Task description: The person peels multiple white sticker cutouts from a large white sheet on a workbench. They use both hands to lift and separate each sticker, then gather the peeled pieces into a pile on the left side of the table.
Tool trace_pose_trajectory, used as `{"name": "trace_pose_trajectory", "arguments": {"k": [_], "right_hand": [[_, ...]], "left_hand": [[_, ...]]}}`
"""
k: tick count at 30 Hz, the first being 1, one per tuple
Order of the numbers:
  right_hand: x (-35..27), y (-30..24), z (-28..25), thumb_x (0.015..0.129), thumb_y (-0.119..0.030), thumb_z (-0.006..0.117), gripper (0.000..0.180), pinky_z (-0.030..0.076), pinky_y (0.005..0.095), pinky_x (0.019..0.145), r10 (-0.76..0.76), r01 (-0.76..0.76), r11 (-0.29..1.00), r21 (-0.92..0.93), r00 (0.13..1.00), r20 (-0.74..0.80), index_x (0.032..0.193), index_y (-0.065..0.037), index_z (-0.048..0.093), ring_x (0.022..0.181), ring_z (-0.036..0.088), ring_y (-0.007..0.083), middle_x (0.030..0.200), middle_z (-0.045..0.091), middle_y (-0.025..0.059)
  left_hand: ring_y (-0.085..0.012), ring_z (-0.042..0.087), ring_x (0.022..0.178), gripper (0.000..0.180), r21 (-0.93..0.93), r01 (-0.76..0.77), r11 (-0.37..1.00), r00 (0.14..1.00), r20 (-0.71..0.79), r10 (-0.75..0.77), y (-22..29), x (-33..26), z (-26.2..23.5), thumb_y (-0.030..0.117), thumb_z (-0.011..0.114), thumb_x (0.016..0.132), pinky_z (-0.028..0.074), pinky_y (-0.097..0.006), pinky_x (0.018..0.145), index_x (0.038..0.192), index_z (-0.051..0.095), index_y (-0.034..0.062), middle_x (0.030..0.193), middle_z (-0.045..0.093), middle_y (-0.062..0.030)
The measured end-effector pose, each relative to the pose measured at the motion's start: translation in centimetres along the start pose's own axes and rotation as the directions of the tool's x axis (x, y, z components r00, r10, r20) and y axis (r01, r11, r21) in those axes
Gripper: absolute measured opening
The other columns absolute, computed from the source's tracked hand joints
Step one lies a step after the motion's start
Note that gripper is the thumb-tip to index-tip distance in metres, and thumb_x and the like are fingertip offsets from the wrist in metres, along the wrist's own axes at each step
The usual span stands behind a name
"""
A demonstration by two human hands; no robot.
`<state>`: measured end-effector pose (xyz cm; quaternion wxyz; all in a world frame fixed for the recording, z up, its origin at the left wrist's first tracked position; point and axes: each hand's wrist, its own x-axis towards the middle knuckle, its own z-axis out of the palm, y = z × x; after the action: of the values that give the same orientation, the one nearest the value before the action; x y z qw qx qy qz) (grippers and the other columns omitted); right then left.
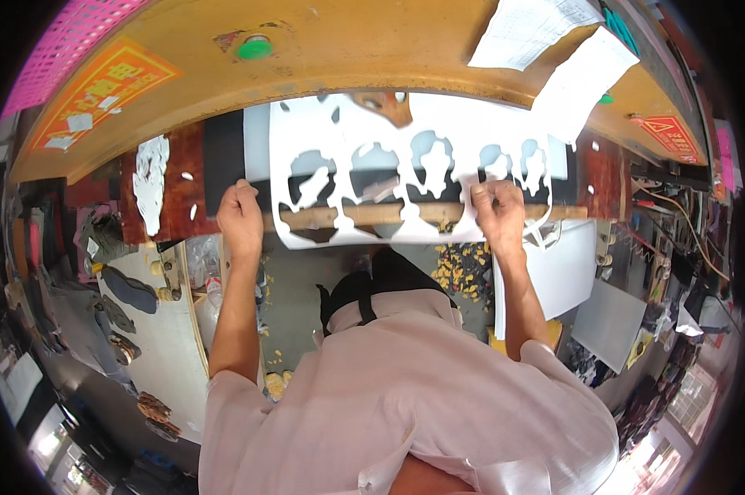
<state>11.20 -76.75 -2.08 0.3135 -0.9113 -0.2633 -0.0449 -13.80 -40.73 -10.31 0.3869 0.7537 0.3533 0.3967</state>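
Note:
A white sheet (372,227) with a row of large ragged cut-outs spans the middle of the work surface. My right hand (499,216) is closed on its near edge, toward the right end, thumb against the fingers. My left hand (240,216) is curled shut at the near edge of a black sheet (225,153), just left of the white one; what its fingers hold, if anything, is hidden. Farther back, an orange-brown shaped piece (395,109) with openings rests on the white sheet, partly under a yellow machine beam (364,58).
White cut pieces (151,186) lie on the reddish-brown board (186,169) at left. A green button (255,48) sits on the beam, and papers (587,82) hang at its right. White sheets (546,285) stand below right. Yellow and dark scraps (467,272) litter the floor.

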Motion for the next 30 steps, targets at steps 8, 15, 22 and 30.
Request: {"name": "trace_pose_trajectory", "arguments": {"k": [8,15,22,30], "right_hand": [[0.8,-9.6,10.5,0.078,-0.039,0.086,0.069,0.046,0.0531,0.106,-0.522,0.529,0.848,-0.031,0.844,0.124,0.138,-0.011,0.067,0.126,0.052,0.049,0.141,0.051,0.0321],[-3.4,-6.4,5.2,0.079,-0.008,0.089,0.048,0.058,0.0312,0.092,-0.251,-0.093,0.66,0.745,0.908,0.336,0.126,-0.008,0.078,0.109,0.067,0.0182,0.142,0.063,0.0118],[-3.1,-5.0,-2.1,0.082,0.001,0.084,0.034,0.056,0.0268,0.088,-0.229,-0.215,0.586,0.781,0.881,0.414,0.116,-0.001,0.08,0.1,0.068,0.012,0.128,0.073,0.0084],[-5.8,-5.5,-1.9,0.083,0.0,0.085,0.032,0.053,0.027,0.092,-0.288,-0.035,0.649,0.76,0.913,0.289,0.115,-0.002,0.08,0.107,0.065,0.0131,0.129,0.072,0.008]], "left_hand": [[-0.0361,0.062,0.067,0.019,-0.337,-0.034,0.941,0.937,0.316,0.147,7.9,-6.0,9.2,0.009,0.059,0.097,0.05,-0.042,0.063,0.081,0.061,-0.0016,0.076,0.062,-0.0204],[-0.0349,0.059,0.063,0.021,-0.064,-0.358,0.931,0.907,0.214,0.363,7.2,-14.6,6.9,0.008,0.067,0.086,0.048,-0.046,0.058,0.069,0.055,0.0044,0.068,0.056,-0.0124],[-0.035,0.06,0.064,0.024,0.063,-0.325,0.944,0.915,0.273,0.297,9.1,-17.7,5.1,0.014,0.066,0.09,0.049,-0.047,0.06,0.069,0.056,0.0043,0.069,0.059,-0.0129],[-0.0255,0.063,0.057,0.047,-0.037,0.639,0.768,0.631,0.597,-0.496,11.8,-15.7,4.2,0.04,0.063,0.101,0.048,-0.041,0.054,0.079,0.064,-0.0019,0.067,0.062,-0.015]]}}
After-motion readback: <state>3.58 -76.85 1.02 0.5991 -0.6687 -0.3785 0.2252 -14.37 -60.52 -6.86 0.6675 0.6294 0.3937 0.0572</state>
